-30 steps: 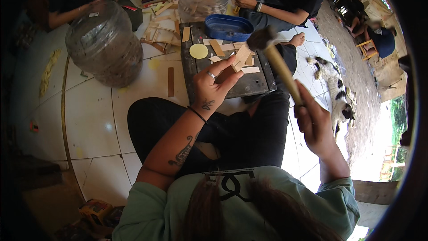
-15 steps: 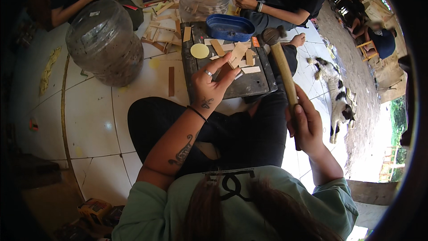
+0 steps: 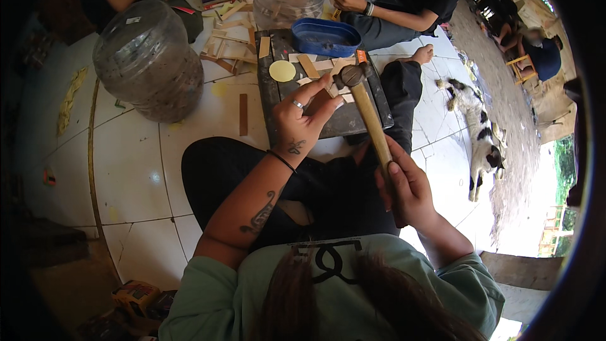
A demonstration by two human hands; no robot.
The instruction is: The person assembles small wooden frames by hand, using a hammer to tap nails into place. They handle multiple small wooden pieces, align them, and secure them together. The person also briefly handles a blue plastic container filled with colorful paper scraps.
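Note:
My right hand is wrapped around the wooden handle of a hammer. The metal hammer head is over the low dark table, right beside my left fingertips. Between the thumb and forefinger of my left hand is a small wooden piece, partly hidden behind the hammer head. Whether the head touches the wood, I cannot tell. Thin wooden strips and a round pale yellow disc lie on the tabletop near my left hand.
A blue oval tub stands at the table's far edge. Large clear plastic containers stand left and behind. Wood scraps lie on the tiles. Two people sit across from me; a black-and-white cat lies at right.
My right hand has swung the hammer left and down, bringing its head beside my left fingertips. My left hand has hardly moved. The co-worker at upper left has shifted their arms.

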